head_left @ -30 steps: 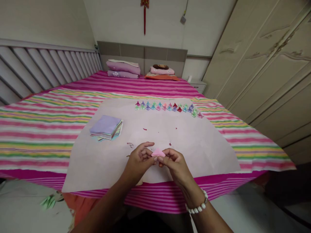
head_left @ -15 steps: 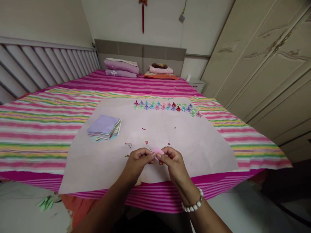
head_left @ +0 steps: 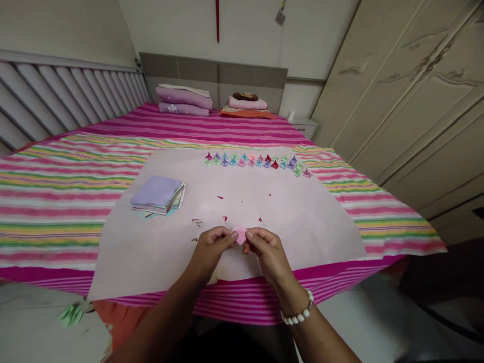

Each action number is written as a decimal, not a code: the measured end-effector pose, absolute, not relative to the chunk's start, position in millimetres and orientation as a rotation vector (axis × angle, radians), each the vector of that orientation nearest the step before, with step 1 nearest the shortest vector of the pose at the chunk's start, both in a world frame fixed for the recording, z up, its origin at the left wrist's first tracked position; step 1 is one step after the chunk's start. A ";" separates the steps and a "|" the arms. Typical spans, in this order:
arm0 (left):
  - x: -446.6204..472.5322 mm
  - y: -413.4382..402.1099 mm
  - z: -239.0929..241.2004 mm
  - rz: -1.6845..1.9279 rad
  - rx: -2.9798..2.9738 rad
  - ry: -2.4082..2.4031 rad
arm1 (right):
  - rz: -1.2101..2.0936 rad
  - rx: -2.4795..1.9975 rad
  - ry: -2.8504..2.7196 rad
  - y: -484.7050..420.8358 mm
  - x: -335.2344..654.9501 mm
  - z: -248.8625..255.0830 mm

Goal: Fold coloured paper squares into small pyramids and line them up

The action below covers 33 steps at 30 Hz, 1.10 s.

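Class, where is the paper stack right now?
In the head view, the paper stack lies at left on the pale sheet, beyond and left of the left hand.

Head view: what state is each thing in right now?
Left grip: pinching one side of the pink paper
Right grip: pinching the other side
Pink paper: folded, held up between both
Stack: lying flat, edges uneven
Paper shapes: folded, set out in rough rows
Scraps: loose, scattered
White sheet: spread out
Bracelet: worn on the right wrist
Wardrobe: looks shut
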<state>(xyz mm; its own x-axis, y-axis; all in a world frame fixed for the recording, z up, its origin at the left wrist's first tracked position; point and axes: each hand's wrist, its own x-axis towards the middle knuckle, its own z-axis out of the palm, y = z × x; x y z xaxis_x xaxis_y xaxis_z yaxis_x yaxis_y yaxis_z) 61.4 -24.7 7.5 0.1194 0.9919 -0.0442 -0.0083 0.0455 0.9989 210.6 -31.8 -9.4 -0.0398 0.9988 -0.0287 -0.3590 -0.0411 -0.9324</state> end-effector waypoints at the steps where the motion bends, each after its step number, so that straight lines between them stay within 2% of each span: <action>1: 61.8 -25.0 6.7 1.084 1.213 1.133 | 1.397 -0.946 -0.947 -32.0 210.9 -10.1; 6: 67.7 -28.3 7.4 1.057 1.168 1.115 | 1.302 -0.991 -0.958 -30.5 210.9 -12.3; 14: 68.6 -28.7 14.8 1.108 1.157 1.110 | 1.411 -0.901 -0.881 -34.7 206.8 -9.8; 33: 66.4 -26.8 7.7 1.135 1.302 1.190 | 1.382 -0.974 -1.004 -36.2 203.8 -20.4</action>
<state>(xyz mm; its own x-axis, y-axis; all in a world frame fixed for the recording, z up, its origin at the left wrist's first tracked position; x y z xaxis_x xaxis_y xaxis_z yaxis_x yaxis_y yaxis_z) 66.4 -26.8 7.7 0.0762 0.9970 0.0142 0.0617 -0.0190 0.9979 203.8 -36.2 -20.4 -0.0450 0.9989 -0.0114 -0.2982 -0.0243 -0.9542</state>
